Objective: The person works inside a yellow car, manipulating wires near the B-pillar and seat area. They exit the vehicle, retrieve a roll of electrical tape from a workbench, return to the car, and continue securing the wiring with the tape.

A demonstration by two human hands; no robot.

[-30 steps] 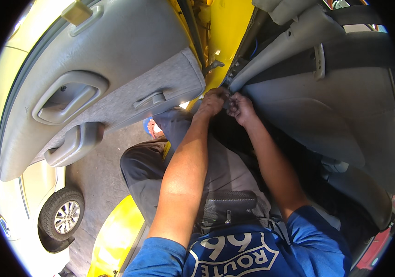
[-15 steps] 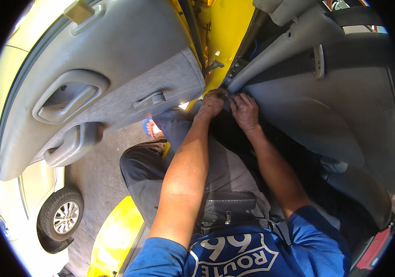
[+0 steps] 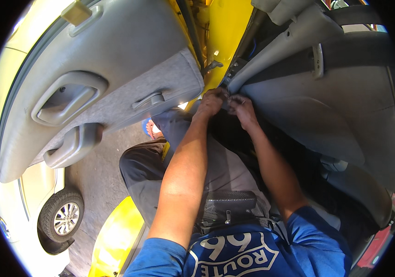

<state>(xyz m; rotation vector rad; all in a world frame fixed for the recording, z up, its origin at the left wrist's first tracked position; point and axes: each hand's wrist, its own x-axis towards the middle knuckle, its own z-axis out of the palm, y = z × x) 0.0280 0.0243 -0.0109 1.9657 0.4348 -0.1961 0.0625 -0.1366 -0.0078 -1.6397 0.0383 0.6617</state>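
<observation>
- Both hands met near the middle top, at the lower end of a long gray trim strip (image 3: 280, 51), where it ran down beside a yellow door frame (image 3: 225, 27).
- The left hand (image 3: 212, 102) had its fingers curled in at that end; whatever lay under them was hidden, so its grip could not be told.
- The right hand (image 3: 242, 110) was just beside it, fingers bent toward the left fingertips; any small piece between them was too small to make out.
- On the left, an open door (image 3: 133, 46) with gray lining, an armrest (image 3: 75, 144) and a small gray lever (image 3: 150, 99) crowded the left arm.
- On the right, a broad gray panel (image 3: 299, 106) closed in beside the right hand, a slim bar with holes (image 3: 318, 62) above it.
- Beyond the door's lower edge, a foot in a blue sandal (image 3: 152, 128) and a pale car's wheel (image 3: 67, 219) showed on the gray floor (image 3: 98, 161).
- Half a second earlier, the right hand was more rounded, its back turned up; now its fingers reached leftward. The left hand had barely moved.
</observation>
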